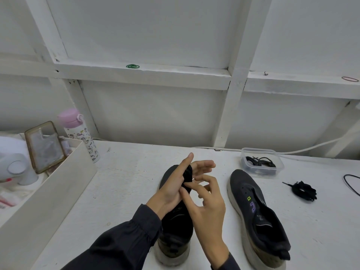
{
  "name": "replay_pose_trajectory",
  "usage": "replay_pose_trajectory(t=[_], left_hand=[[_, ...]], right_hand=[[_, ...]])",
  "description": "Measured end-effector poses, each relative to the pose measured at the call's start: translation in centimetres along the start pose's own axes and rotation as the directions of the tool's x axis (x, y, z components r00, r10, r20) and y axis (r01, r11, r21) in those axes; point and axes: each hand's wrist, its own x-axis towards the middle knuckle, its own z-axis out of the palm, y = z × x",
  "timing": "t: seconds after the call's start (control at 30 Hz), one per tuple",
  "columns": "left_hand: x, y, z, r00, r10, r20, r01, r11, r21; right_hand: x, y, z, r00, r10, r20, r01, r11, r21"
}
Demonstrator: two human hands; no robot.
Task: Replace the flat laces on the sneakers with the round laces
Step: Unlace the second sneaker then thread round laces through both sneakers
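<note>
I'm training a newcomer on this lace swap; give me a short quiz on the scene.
1. True or false: the right-hand sneaker has a lace threaded through its eyelets.
2. Where does the clear container of black laces stand? A) beyond the right-hand sneaker's toe B) inside the white box C) left of the pink-lidded bottle
3. Fill in: the right hand pinches the black lace at the left hand, above the ____ sneaker.
Key: 1 false; 2 A; 3 left-hand sneaker.
</note>
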Motion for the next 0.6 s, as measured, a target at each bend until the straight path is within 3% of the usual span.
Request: replay_pose_trajectory(t=[0.17, 0.33, 0.47, 0.53, 0.6], left_hand=[[-0.2, -0.6, -0.1, 0.999, -0.024, -0.032, 0.025, 1.0, 0.018], [-0.6, -0.4, -0.1, 0.999, -0.036, -0.038, 0.036, 0.999, -0.011], [-0.9, -0.1, 0.0, 0.999, -0.002, -0.05, -0.001, 0.997, -0.071], [-1.1, 0.1, 0.0, 0.999, 0.016, -0.049, -0.023, 0.989, -0.145], [-1.5, 0.5, 0.2, 1.0, 0.025, 0.015, -0.022, 0.983, -0.185]], right_hand=[[0.0, -0.3, 0.2, 0.992, 0.102, 0.079, -0.099, 0.994, -0.041], [0.4, -0.3, -0.6, 0.957, 0.256, 0.14, -0.283, 0.931, 0.23], [0.6, 0.5, -1.1, 0.942, 0.315, 0.116, -0.335, 0.904, 0.265], [1.0, 1.1, -1.4, 0.89, 0.45, 0.077, -0.433, 0.778, 0.455], [2.1, 2.1, -2.2, 0.814, 0.56, 0.154, -0.519, 0.583, 0.625]])
